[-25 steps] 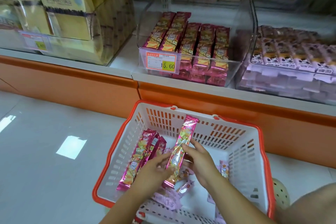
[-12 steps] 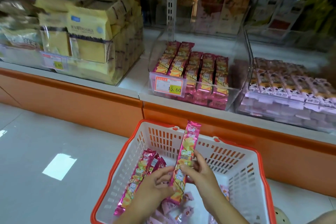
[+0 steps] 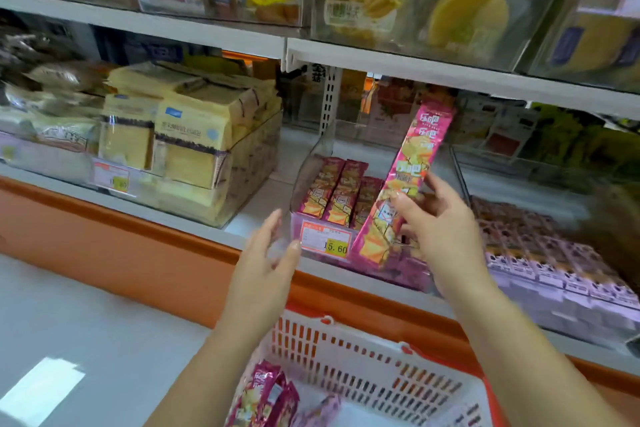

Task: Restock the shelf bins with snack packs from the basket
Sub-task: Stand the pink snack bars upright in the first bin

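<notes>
My right hand [image 3: 440,229] grips a long pink snack pack [image 3: 405,180], held tilted in front of the clear shelf bin [image 3: 311,159] that holds matching pink packs [image 3: 334,192]. My left hand [image 3: 268,263] hovers with straight fingers beside the bin's front left corner, holding nothing. Below, the white basket with an orange rim [image 3: 363,367] still contains more pink packs [image 3: 263,395] at its left side.
A price tag reading 15.60 [image 3: 325,241] hangs on the bin front. Yellow cake packs [image 3: 187,139] fill the bin to the left, purple-white packs [image 3: 540,250] the bin to the right. An upper shelf [image 3: 381,62] overhangs. Grey floor lies at left.
My right hand lifted the pink pack out of the basket up to the shelf bin. My left hand let go of it and rose toward the bin's corner. The view tilted upward.
</notes>
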